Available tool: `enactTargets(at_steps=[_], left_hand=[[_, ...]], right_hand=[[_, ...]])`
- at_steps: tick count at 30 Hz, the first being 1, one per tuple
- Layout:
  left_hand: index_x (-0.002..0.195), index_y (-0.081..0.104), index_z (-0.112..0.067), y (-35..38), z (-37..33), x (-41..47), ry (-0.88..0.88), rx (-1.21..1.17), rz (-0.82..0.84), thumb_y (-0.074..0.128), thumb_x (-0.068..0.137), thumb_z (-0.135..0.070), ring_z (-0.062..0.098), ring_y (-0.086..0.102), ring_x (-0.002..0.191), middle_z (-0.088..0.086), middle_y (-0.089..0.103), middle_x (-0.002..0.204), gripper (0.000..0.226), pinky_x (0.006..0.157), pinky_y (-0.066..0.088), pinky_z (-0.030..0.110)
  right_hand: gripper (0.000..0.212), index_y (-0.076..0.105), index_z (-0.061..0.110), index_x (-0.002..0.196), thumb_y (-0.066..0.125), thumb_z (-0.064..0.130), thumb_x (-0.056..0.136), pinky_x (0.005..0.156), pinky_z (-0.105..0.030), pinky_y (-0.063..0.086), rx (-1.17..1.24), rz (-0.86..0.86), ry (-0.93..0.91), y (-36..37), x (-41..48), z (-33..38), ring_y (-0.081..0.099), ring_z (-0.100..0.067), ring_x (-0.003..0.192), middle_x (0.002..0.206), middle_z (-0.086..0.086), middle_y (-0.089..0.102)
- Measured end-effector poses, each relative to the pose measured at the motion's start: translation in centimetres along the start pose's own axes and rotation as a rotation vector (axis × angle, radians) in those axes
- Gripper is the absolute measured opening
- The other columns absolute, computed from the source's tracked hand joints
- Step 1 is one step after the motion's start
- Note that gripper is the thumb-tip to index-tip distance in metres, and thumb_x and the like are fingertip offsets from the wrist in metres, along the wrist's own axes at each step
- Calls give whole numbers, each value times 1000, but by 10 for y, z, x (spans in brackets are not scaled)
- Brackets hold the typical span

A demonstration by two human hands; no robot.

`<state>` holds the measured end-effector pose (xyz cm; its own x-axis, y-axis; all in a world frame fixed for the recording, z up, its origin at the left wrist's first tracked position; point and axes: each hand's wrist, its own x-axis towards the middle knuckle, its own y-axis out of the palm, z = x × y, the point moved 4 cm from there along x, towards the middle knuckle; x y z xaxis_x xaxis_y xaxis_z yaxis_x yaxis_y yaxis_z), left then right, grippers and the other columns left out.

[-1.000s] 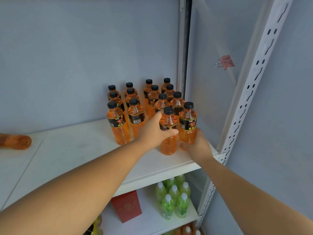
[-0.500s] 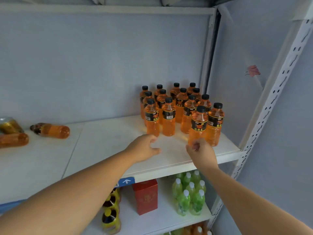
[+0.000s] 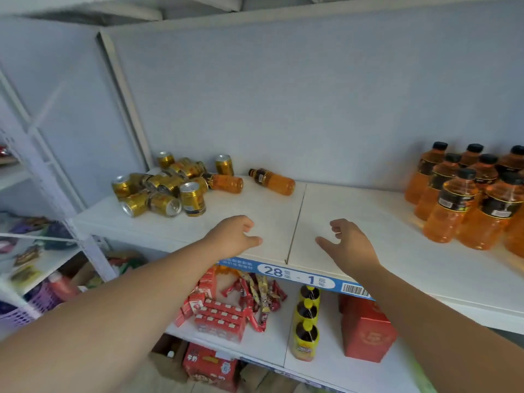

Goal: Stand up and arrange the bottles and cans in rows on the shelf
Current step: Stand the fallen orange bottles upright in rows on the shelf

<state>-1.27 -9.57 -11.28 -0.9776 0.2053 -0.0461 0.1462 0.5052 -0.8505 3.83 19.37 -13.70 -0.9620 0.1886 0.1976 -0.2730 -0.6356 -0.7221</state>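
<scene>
Between bottles. Left hand [image 3: 234, 235] and right hand [image 3: 347, 241] empty, grip spread, over shelf [image 3: 340, 222]. Two fallen bottles [image 3: 273, 182] at 12 o'clock, cans [image 3: 164, 187] at 10, standing rows [image 3: 467, 194] at 3. Next: reach 12, stand bottle.

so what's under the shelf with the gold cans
Under the shelf, a lower shelf holds red cartons, red snack packs, yellow bottles and a red box. Its back is hidden by the shelf above.
</scene>
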Motion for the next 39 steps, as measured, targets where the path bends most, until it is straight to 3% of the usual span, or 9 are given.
enactTargets(at_steps=[9,18,22,24,26,28,31,35,39], left_hand=[[129,59,-20,-31,55,31,-95,-37,-87,77,81,-51,10,58,103,0,63,130,59,84,43,26],[137,54,-19,-74,61,119,-75,145,-107,73,87,-46,17,57,117,1,58,136,60,95,49,33],[139,54,-21,-88,69,154,-51,270,-110,71,88,-45,18,57,117,-1,59,133,59,86,44,29],[127,59,-24,-93,72,170,-18,323,-102,71,87,-43,17,59,104,-3,61,118,46,79,45,29],[99,59,-28,-98,74,187,21,372,-89,71,84,-37,15,60,87,-4,63,101,21,72,50,33],[88,57,-27,-103,78,206,38,404,-44,71,82,-36,17,61,82,-3,63,91,17,75,53,38],[96,57,-30,-108,82,231,80,487,19,73,80,-44,19,59,94,-4,60,99,26,85,52,42],[135,52,-29,-97,80,257,174,618,126,76,77,-45,24,54,118,-2,56,129,65,95,49,44],[129,52,-28,-79,77,276,300,745,210,77,77,-31,25,54,113,0,58,123,58,85,50,41]], right_hand=[[64,51,20,139,70,52,87,94,-32,44,-84,97,-116,55,71,48,55,-20,121,133,-1,55],[66,48,18,141,68,52,87,89,-37,48,-174,147,-146,82,181,69,53,-23,119,131,-3,53],[64,50,18,138,70,47,85,90,-41,49,-235,147,-204,93,222,84,51,-25,118,129,-5,52],[68,48,17,140,71,48,85,92,-42,48,-284,178,-197,100,236,86,50,-27,121,131,-7,51],[75,43,16,143,71,51,83,93,-42,49,-350,230,-186,111,248,87,50,-28,121,133,-8,50],[78,41,16,141,71,55,82,89,-41,49,-413,278,-162,122,259,87,52,-27,118,130,-7,51],[71,45,16,131,69,59,80,75,-36,45,-525,299,-139,136,272,88,54,-25,106,116,-4,54],[68,41,19,127,68,59,79,67,-34,41,-541,323,-53,153,285,93,54,-22,93,100,1,48],[62,45,20,123,69,55,79,64,-33,41,-597,258,-8,166,291,96,57,-22,91,95,3,47]])
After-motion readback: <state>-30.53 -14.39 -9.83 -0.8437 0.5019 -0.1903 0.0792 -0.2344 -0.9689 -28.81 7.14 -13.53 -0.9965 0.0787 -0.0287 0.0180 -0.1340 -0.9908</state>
